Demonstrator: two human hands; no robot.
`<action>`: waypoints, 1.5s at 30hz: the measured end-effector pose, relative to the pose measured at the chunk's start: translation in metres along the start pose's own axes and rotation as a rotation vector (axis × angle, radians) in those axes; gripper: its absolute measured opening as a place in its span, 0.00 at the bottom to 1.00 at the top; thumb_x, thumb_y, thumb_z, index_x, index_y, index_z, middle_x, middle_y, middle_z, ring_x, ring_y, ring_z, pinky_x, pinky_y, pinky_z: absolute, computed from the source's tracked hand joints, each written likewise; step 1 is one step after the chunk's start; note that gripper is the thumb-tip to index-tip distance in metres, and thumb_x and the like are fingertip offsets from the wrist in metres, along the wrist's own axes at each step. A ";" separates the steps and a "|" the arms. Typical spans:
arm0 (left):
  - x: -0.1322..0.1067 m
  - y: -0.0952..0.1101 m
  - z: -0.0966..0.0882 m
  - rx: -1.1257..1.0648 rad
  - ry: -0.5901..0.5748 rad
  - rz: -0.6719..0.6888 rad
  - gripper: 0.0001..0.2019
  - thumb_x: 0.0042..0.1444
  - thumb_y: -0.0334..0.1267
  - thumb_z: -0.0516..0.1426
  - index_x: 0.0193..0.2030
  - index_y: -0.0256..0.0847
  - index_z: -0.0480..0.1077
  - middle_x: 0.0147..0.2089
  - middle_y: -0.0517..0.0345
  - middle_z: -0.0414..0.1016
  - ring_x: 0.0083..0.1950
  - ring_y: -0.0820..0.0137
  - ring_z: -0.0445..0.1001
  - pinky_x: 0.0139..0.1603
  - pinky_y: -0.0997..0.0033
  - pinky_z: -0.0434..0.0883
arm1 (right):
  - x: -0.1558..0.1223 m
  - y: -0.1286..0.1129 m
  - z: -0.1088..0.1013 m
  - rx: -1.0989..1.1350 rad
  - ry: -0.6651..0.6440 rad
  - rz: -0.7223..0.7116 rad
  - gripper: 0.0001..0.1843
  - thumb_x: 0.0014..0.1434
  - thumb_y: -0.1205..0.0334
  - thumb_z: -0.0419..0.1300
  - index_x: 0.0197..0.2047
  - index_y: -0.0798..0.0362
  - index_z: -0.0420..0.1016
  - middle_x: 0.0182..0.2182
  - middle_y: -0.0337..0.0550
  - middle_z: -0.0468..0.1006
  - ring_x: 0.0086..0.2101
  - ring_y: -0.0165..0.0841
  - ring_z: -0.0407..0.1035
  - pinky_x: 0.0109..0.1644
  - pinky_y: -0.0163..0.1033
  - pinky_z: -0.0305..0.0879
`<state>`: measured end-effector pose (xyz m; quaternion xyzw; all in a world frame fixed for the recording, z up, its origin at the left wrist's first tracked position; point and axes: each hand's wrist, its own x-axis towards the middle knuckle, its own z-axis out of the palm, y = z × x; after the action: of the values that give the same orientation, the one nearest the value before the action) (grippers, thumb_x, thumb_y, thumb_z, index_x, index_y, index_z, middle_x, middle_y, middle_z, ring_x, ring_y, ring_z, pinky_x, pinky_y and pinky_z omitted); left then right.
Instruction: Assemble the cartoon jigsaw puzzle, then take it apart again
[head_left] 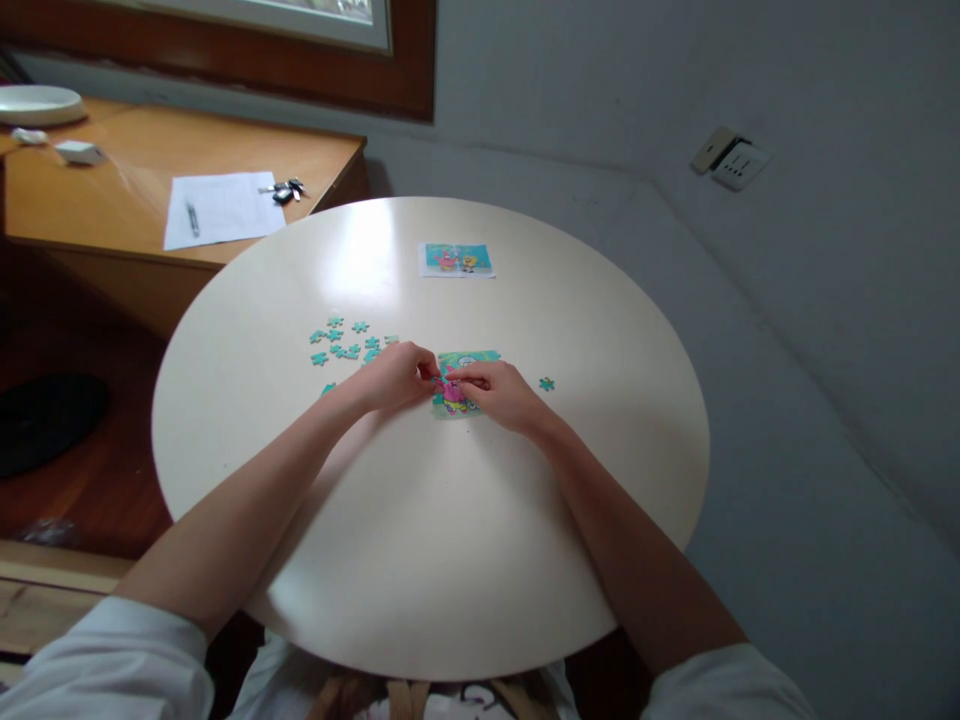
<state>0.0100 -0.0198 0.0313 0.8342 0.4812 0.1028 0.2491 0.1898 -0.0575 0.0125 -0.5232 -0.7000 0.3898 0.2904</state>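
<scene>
A partly joined jigsaw puzzle (454, 397), with a pink figure on a teal and green ground, lies on the round table between my hands. At its left edge, my left hand (401, 375) has thumb and forefinger closed on a small puzzle piece (436, 384). From the other side, my right hand (501, 393) reaches over the puzzle, its fingers bent together and touching the pink part. Whatever lies under those fingertips is hidden. Several loose puzzle pieces (335, 336) are scattered left of my left hand, some partly behind it.
One loose piece (547, 384) lies to the right of my right hand. A picture card (457, 261) with cartoon figures is farther back on the white table (450, 560). On the wooden desk (135, 190) at left are a paper sheet (217, 215) and keys (285, 191).
</scene>
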 end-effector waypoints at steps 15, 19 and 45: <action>0.001 0.002 0.003 0.008 0.018 -0.066 0.03 0.43 0.33 0.59 0.26 0.38 0.76 0.23 0.61 0.73 0.26 0.73 0.67 0.29 0.75 0.63 | -0.005 -0.013 0.007 -0.359 -0.109 -0.124 0.15 0.58 0.71 0.50 0.31 0.55 0.78 0.24 0.39 0.70 0.28 0.28 0.60 0.33 0.34 0.51; 0.000 0.002 0.001 0.008 0.027 -0.046 0.03 0.43 0.33 0.61 0.26 0.38 0.76 0.23 0.62 0.72 0.25 0.74 0.66 0.28 0.75 0.62 | -0.004 -0.014 0.010 -0.430 -0.088 -0.118 0.15 0.58 0.72 0.50 0.31 0.56 0.78 0.26 0.42 0.71 0.28 0.29 0.61 0.34 0.35 0.52; 0.001 -0.002 0.000 0.028 -0.009 -0.039 0.05 0.45 0.31 0.56 0.25 0.39 0.74 0.23 0.61 0.72 0.26 0.73 0.67 0.30 0.75 0.63 | -0.011 -0.027 0.019 -0.657 -0.084 -0.064 0.18 0.61 0.71 0.48 0.48 0.58 0.76 0.37 0.52 0.79 0.38 0.36 0.71 0.42 0.37 0.62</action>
<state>0.0088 -0.0185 0.0297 0.8284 0.4977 0.0875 0.2416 0.1636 -0.0769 0.0255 -0.5500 -0.8158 0.1552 0.0890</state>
